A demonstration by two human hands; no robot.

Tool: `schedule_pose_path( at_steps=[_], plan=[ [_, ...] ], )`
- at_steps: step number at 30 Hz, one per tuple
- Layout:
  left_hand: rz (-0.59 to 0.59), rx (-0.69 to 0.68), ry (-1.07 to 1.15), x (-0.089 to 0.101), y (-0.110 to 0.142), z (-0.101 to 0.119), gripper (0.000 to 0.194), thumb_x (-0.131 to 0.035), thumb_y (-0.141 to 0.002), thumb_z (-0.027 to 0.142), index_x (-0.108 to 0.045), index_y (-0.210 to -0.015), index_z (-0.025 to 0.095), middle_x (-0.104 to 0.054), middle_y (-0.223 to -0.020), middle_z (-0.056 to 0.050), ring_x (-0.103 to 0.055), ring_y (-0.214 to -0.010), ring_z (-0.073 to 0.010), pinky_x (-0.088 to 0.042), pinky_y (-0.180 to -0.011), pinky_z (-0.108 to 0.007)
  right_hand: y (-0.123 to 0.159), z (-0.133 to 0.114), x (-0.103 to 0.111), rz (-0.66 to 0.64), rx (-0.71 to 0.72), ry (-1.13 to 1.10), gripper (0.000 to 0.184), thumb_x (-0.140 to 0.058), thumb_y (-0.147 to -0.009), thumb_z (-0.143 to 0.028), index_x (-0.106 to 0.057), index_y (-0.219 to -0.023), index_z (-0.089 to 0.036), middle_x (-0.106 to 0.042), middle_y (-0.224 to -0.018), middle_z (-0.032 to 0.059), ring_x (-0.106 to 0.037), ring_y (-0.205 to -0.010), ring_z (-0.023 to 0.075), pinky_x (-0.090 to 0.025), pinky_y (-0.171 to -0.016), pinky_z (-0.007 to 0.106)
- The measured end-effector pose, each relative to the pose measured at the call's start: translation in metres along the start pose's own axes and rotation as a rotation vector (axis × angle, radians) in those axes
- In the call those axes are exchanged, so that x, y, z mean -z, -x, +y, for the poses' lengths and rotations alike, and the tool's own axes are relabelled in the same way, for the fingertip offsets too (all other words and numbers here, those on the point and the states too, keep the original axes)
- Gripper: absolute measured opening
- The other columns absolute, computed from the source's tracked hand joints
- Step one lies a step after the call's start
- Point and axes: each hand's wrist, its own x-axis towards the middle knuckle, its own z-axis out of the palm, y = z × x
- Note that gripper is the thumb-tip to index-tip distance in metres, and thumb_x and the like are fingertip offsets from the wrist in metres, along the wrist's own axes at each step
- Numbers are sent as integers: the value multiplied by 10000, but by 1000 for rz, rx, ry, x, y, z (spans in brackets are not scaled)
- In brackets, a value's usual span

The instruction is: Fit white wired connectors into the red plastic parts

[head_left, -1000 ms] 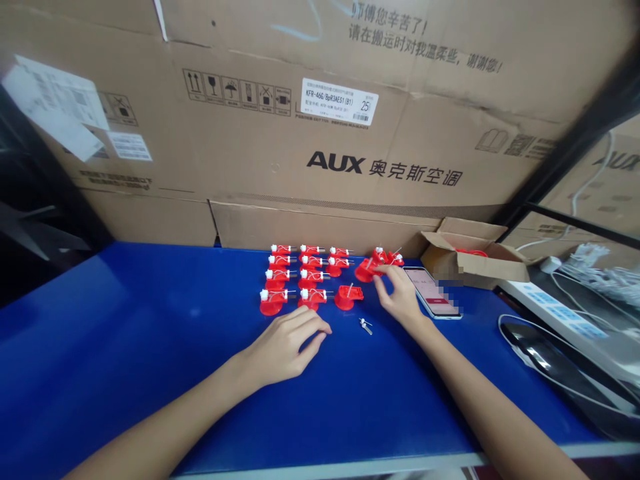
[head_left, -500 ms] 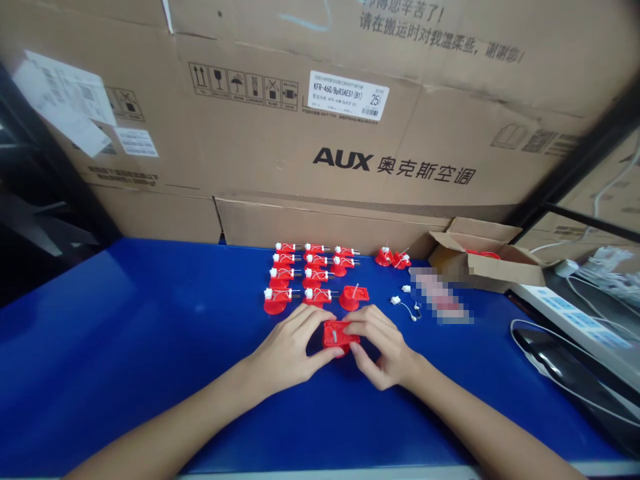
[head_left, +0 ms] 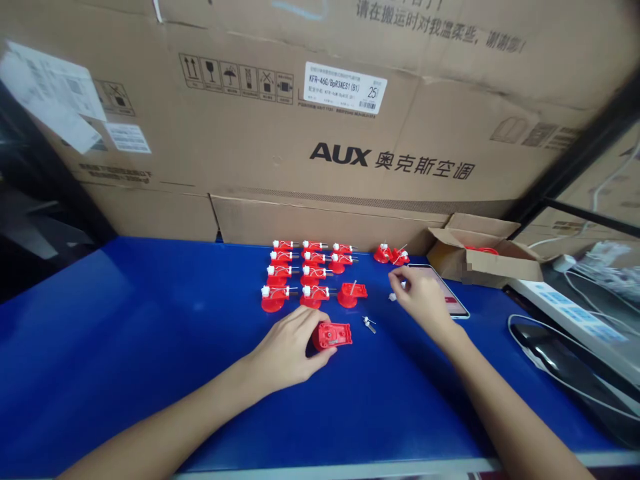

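Observation:
My left hand (head_left: 287, 350) grips the side of a flat red plastic part (head_left: 333, 335), which rests on the blue table top (head_left: 150, 333). My right hand (head_left: 421, 301) is raised above a phone (head_left: 445, 293), its fingertips pinching a small white fitting (head_left: 393, 297). Any wire on that fitting is hidden by my fingers. A small metal pin (head_left: 369, 324) lies between my hands. Several red parts with white ends (head_left: 283, 275) stand in neat rows beyond my left hand.
Another red part (head_left: 351, 293) stands at the end of the rows, and a pair (head_left: 391, 255) sits by the back wall of large AUX cartons (head_left: 300, 133). An open cardboard box (head_left: 480, 260) holds something red. A power strip (head_left: 560, 307) and black cabled device (head_left: 550, 353) lie right.
My hands have separated from the red part they held together. It now rests on the table under my left hand. My right hand has moved right and picked up the small white fitting.

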Motion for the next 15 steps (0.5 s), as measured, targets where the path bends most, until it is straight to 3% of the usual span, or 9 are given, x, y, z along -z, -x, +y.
schedule_pose_path(
  at_steps=[1,4,9,15],
  plan=[
    [-15,6,-5,-1,0,-1,241,-580,-804,311,-512,-1011,209,-591,-975,-46,-576,-919,-209,-460,-799,-338,-4,7,1,-110,-107,89,187,-481,-831,-267,-643,-786,-186,-682,-737,53,-629,-687,199,-408,-596,268],
    [-51,20,-26,-3,-1,-3,249,-567,-820,361,-516,-1014,212,-596,-972,-47,-578,-919,-217,-463,-796,-348,-11,23,2,-231,-203,160,195,-529,-793,-288,-658,-697,-177,-670,-659,71,-624,-646,213,-362,-540,260],
    [-62,17,-43,-5,-1,-6,275,-552,-834,418,-525,-1017,215,-602,-988,-44,-582,-936,-216,-463,-806,-348,-9,32,-1,-336,-226,133,162,-606,-740,-289,-656,-633,-179,-651,-579,53,-609,-588,193,-347,-513,246],
    [-69,31,-60,-5,-1,-8,272,-553,-835,410,-528,-1020,213,-606,-1000,-42,-584,-935,-226,-468,-799,-363,-11,32,3,-424,-189,15,117,-567,-767,-220,-674,-737,-180,-691,-683,25,-610,-582,138,-387,-532,214]
  ],
)
